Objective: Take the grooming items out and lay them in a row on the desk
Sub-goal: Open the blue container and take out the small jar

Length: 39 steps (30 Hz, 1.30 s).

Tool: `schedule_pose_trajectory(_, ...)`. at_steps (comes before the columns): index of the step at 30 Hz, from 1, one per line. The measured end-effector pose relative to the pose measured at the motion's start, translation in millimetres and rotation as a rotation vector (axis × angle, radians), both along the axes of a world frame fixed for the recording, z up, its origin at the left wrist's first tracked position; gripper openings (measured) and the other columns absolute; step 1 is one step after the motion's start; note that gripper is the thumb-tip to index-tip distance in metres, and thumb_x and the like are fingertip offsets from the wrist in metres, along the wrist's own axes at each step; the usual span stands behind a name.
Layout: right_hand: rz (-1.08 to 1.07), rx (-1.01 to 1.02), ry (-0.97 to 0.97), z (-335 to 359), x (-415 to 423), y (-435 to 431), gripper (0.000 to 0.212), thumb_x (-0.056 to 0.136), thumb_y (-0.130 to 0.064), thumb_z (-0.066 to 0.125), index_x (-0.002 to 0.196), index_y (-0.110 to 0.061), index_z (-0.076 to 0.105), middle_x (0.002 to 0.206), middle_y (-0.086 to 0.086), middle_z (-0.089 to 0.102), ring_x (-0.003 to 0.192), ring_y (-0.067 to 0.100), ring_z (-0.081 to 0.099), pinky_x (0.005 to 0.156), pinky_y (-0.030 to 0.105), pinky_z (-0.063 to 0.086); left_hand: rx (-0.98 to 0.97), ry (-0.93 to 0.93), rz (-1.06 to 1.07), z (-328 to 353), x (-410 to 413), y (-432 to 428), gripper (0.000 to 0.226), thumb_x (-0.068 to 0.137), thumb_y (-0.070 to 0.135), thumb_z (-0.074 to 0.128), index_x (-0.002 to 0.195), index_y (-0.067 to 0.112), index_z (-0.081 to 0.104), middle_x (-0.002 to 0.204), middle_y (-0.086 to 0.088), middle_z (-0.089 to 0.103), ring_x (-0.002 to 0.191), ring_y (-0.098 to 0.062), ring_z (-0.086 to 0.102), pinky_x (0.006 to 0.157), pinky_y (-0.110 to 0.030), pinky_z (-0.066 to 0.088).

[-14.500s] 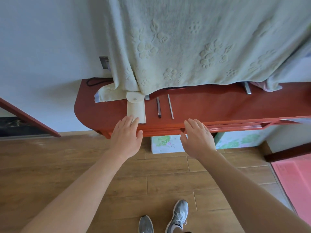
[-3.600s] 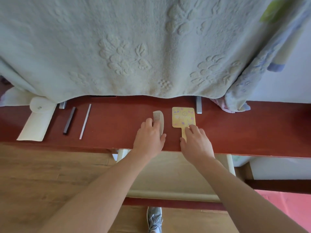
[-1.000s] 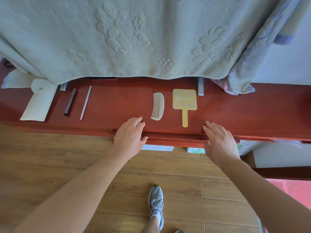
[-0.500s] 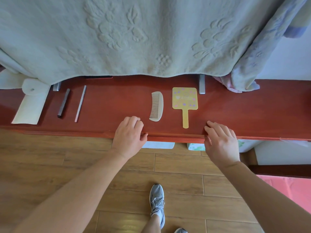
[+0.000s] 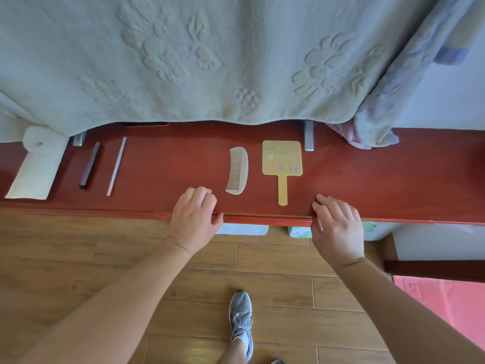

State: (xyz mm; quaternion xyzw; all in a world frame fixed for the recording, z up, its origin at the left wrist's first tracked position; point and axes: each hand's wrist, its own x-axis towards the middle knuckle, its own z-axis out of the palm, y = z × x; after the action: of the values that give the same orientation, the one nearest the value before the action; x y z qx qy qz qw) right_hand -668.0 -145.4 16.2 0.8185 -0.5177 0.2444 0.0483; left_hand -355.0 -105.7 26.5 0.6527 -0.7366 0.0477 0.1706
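Note:
A beige comb (image 5: pixel 237 170) and a yellow hand mirror (image 5: pixel 282 158) with purple dots lie side by side on the red wooden desk (image 5: pixel 380 179), handles toward me. Further left lie a dark slim stick (image 5: pixel 90 165) and a thin pale stick (image 5: pixel 116 166), next to a white pouch (image 5: pixel 36 166). My left hand (image 5: pixel 195 219) rests on the desk's front edge just left of the comb, fingers curled, thumb on the front face. My right hand (image 5: pixel 338 227) rests on the same edge right of the mirror's handle, fingers loosely bent. Neither hand holds an item. The drawer front sits flush.
A pale embossed blanket (image 5: pixel 210 61) hangs over the back of the desk and hides what is behind it. Two metal feet (image 5: pixel 309 139) poke out under it. White boxes (image 5: pixel 242 229) stand beneath the desk. My grey shoe (image 5: pixel 241 319) is on the wood floor; a pink mat (image 5: pixel 446 306) lies right.
The drawer front, slightly out a second ago, has gone in flush with the desk edge under both hands. The comb and mirror have stayed in place.

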Motion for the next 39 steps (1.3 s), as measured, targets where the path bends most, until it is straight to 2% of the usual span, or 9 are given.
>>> schedule_pose_trajectory(7,-0.036,0.059,0.004,6.8,3.8,5.6,0.029,0.07,0.005,0.067,0.097,-0.004,0.067,0.113,0.011,0.066,0.103,0.033,0.06,0.081,0.044,0.046,0.069,-0.005,0.052,5.7,-8.0,3.5,0.028,0.067,0.014,0.081,0.085,0.005,0.061,0.097,-0.01,0.06,0.085,-0.03,0.055,0.071,-0.041,0.053)
schedule_pose_trajectory(12,-0.064,0.276,0.072,20.3,5.5,17.1,0.044,0.069,0.002,0.072,0.112,-0.002,0.063,0.124,0.013,0.06,0.117,0.033,0.055,0.089,0.047,0.05,0.173,0.005,0.086,21.5,-15.4,9.9,0.036,0.065,0.003,0.081,0.094,0.004,0.06,0.106,-0.01,0.058,0.086,-0.031,0.055,0.072,-0.042,0.053)
schedule_pose_trajectory(14,-0.087,0.385,0.129,33.4,7.3,18.0,0.044,0.073,-0.004,0.07,0.116,-0.005,0.06,0.127,0.011,0.057,0.121,0.031,0.05,0.092,0.048,0.048,0.257,-0.005,0.117,31.5,-20.1,13.2,0.04,0.069,0.01,0.082,0.102,0.005,0.06,0.112,-0.009,0.056,0.095,-0.03,0.056,0.077,-0.041,0.053)
schedule_pose_trajectory(16,-0.104,0.462,0.217,48.7,7.9,18.6,0.044,0.08,-0.015,0.063,0.123,-0.011,0.055,0.132,0.007,0.051,0.125,0.027,0.044,0.099,0.042,0.043,0.334,-0.02,0.157,43.3,-26.6,17.3,0.045,0.075,0.021,0.079,0.113,0.008,0.059,0.117,-0.007,0.054,0.104,-0.028,0.055,0.084,-0.039,0.052)
schedule_pose_trajectory(20,-0.098,0.546,0.272,81.2,5.2,24.1,0.044,0.089,-0.03,0.051,0.131,-0.017,0.045,0.14,0.001,0.04,0.13,0.022,0.034,0.104,0.034,0.033,0.352,-0.029,0.196,71.8,-39.5,27.9,0.053,0.079,0.033,0.075,0.123,0.011,0.054,0.121,-0.005,0.054,0.108,-0.027,0.054,0.091,-0.038,0.049)
schedule_pose_trajectory(25,-0.079,0.569,0.227,129.6,2.8,38.6,0.048,0.093,-0.04,0.047,0.133,-0.014,0.043,0.142,0.003,0.04,0.132,0.024,0.033,0.107,0.037,0.033,0.37,-0.002,0.191,111.8,-57.2,45.5,0.055,0.085,0.044,0.066,0.128,0.012,0.052,0.128,-0.004,0.053,0.117,-0.025,0.052,0.099,-0.039,0.044)
schedule_pose_trajectory(29,-0.085,0.563,0.182,167.3,-2.5,57.0,0.054,0.093,-0.047,0.046,0.136,-0.014,0.043,0.149,0.004,0.033,0.138,0.023,0.025,0.109,0.037,0.03,0.387,0.046,0.175,149.3,-72.6,62.0,0.059,0.092,0.047,0.056,0.139,0.011,0.046,0.139,-0.007,0.049,0.129,-0.026,0.046,0.107,-0.04,0.037)
schedule_pose_trajectory(33,-0.079,0.541,0.148,204.2,-8.4,76.5,0.062,0.093,-0.052,0.043,0.142,-0.016,0.036,0.152,0.004,0.029,0.141,0.023,0.021,0.112,0.039,0.028,0.383,0.096,0.169,186.9,-87.3,78.2,0.059,0.095,0.047,0.052,0.14,0.01,0.045,0.138,-0.01,0.05,0.129,-0.028,0.046,0.105,-0.04,0.037)
schedule_pose_trajectory(39,-0.069,0.493,0.13,254.3,-19.5,104.9,0.062,0.094,-0.052,0.04,0.143,-0.016,0.035,0.153,0.003,0.029,0.143,0.024,0.02,0.114,0.04,0.022,0.341,0.142,0.167,237.3,-110.1,103.3,0.055,0.098,0.045,0.047,0.136,0.006,0.048,0.136,-0.014,0.051,0.126,-0.029,0.047,0.102,-0.041,0.039)
